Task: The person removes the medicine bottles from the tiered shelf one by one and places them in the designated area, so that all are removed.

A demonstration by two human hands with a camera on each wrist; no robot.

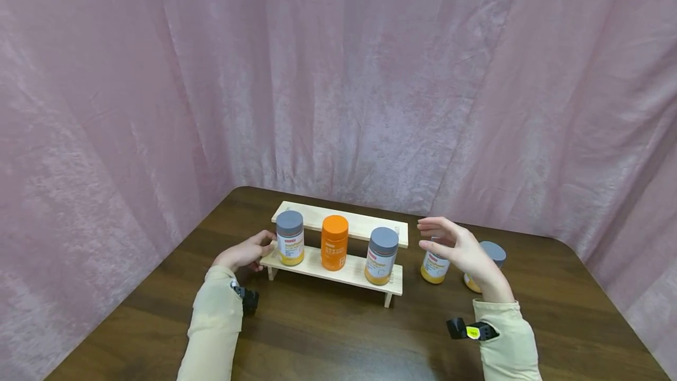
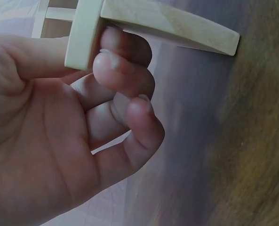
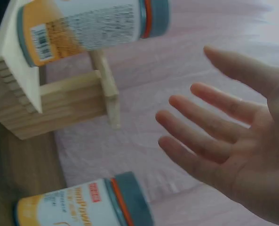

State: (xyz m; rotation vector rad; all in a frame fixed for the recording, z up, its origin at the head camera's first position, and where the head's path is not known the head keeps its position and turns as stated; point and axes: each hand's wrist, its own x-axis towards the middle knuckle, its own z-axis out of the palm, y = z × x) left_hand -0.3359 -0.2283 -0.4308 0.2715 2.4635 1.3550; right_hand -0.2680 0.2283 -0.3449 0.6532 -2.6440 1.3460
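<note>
My left hand (image 1: 247,251) grips the left end of a two-tier wooden shelf (image 1: 351,273). In the left wrist view its thumb lies over the board end (image 2: 83,37) and the fingers curl beneath. On the lower tier stand a grey-lidded supplement bottle (image 1: 290,246), an orange bottle (image 1: 334,247) and another grey-lidded bottle (image 1: 381,258). My right hand (image 1: 468,254) hovers to the right of the shelf, fingers spread and holding nothing. It partly hides a grey-lidded bottle (image 1: 434,269) on the table; the right wrist view shows fingers apart from both bottles.
Another grey-lidded bottle (image 1: 493,251) stands on the table behind my right wrist, partly covered. The shelf's upper tier (image 1: 365,226) rises behind the row of bottles. A dark wooden table (image 1: 317,334) carries everything, with a pink curtain (image 1: 338,75) along its back.
</note>
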